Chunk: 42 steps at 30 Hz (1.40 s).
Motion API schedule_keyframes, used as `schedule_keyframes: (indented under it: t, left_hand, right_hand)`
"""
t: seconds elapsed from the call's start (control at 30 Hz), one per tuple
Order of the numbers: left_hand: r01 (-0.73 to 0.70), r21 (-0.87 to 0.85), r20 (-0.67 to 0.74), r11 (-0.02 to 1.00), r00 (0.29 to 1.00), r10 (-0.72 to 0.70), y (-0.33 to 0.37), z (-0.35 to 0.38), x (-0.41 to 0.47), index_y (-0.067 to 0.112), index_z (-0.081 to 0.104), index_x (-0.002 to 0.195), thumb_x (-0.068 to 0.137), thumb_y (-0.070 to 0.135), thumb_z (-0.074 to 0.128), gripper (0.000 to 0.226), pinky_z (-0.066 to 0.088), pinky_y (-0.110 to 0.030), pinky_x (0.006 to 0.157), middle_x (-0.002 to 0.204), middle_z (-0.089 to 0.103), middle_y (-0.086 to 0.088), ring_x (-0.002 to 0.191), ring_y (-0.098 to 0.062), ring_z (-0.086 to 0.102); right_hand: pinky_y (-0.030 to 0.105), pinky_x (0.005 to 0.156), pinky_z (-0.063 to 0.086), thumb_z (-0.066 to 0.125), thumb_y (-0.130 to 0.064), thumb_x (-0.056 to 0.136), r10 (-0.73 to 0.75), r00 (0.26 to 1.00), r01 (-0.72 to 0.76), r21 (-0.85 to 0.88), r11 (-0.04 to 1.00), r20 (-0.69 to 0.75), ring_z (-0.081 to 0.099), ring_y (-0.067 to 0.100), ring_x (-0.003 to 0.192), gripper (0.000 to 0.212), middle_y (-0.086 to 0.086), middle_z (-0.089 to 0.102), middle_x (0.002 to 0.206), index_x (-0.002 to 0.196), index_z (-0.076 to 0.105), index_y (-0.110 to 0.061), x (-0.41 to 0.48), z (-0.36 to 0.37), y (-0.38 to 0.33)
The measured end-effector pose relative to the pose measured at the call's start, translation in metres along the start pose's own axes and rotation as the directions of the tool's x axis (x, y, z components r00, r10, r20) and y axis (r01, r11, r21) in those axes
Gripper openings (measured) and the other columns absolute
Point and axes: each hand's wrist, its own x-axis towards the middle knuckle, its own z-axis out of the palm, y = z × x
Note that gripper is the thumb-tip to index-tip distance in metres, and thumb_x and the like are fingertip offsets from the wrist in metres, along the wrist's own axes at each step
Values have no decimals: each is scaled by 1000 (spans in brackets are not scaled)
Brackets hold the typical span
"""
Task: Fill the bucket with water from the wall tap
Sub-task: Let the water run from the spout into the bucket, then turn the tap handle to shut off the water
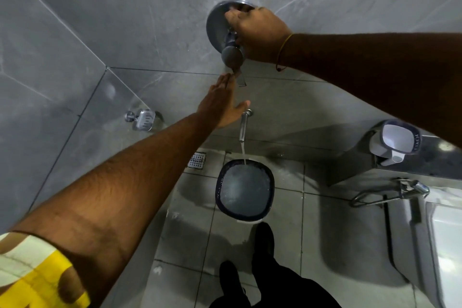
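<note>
Landmark: the wall spout (243, 124). Nearest the camera, below the spout, the bucket (245, 191) stands upright on the tiled floor (190, 220), dark-rimmed and holding water well up its walls; a thin stream (243, 155) falls from the spout into its far edge. Two dark shoes (262, 240) stand just short of the bucket. A floor drain (197, 159) lies left of the spout's base. Left hand (221, 105): flat against the wall just left of the spout, fingers extended and pressed together, thumb apart, next to the spout's flange. Above the spout, right hand (257, 32) is closed around the mixer handle (231, 41) on its round wall plate (216, 25); fingers curled, tips hidden.
</note>
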Motion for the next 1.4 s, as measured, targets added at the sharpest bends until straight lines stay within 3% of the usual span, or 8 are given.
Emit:
schedule_keyframes:
  t: [0.37,0.67,0.83,1.0,1.1,1.17,1.27,1.4]
  left_hand:
    - [-6,47,31,999,1000,5,0,1,-1,1,22,160,93,53,65,96,35,-49,122,166,31,-21,154,-34,30]
    - [21,47,25,999,999,-22,1,0,-2,5,30,156,89,57,66,92,43,-46,115,159,40,-19,144,-36,44]
    - [5,62,8,998,1000,-5,0,-2,-2,7,34,153,89,57,67,88,48,-42,106,153,46,-17,133,-36,53]
    - [21,72,24,997,999,-23,-1,0,-1,10,30,156,89,59,64,90,49,-46,106,156,42,-17,135,-38,51]
    - [28,78,35,997,999,-31,-2,0,0,10,28,157,90,60,63,91,45,-46,110,159,39,-16,141,-37,46]
    - [22,94,53,995,998,-27,-2,1,0,9,22,160,92,61,61,94,33,-45,120,166,30,-17,152,-36,33]
    - [14,107,71,994,997,-22,-5,3,1,7,13,163,94,60,58,98,15,-42,127,171,17,-17,159,-32,15]
    - [5,125,84,992,996,-15,-9,5,2,7,9,163,94,59,57,99,10,-41,126,172,13,-18,160,-32,11]
  right_hand:
    - [49,110,49,59,-23,102,11,1000,-11,25,1000,6,57,43,133,66,27,55,149,158,35,2,-5,3,1]
    - [48,87,55,65,-17,94,-17,1000,17,18,1000,-9,66,46,113,61,27,65,132,148,45,1,-1,2,2]
    - [51,98,53,66,-21,95,-19,999,21,-44,999,33,63,46,123,73,28,60,141,158,35,0,3,5,8]
    - [50,107,40,57,-22,101,-110,994,112,-230,967,24,62,44,120,62,29,64,135,154,38,6,10,5,17]
    - [50,109,37,51,-17,102,-189,982,178,-406,896,14,67,38,92,36,26,73,105,128,56,8,14,3,15]
    - [54,113,36,52,-17,101,-243,968,238,-522,819,60,66,34,92,24,18,72,91,111,63,1,19,-2,16]
    - [52,106,46,56,-20,93,-431,894,384,-695,608,118,63,31,104,15,6,73,82,96,69,-12,32,-12,21]
    - [43,95,48,57,-17,85,-581,780,478,-820,315,232,60,25,86,12,0,70,72,83,68,-20,50,-12,31]
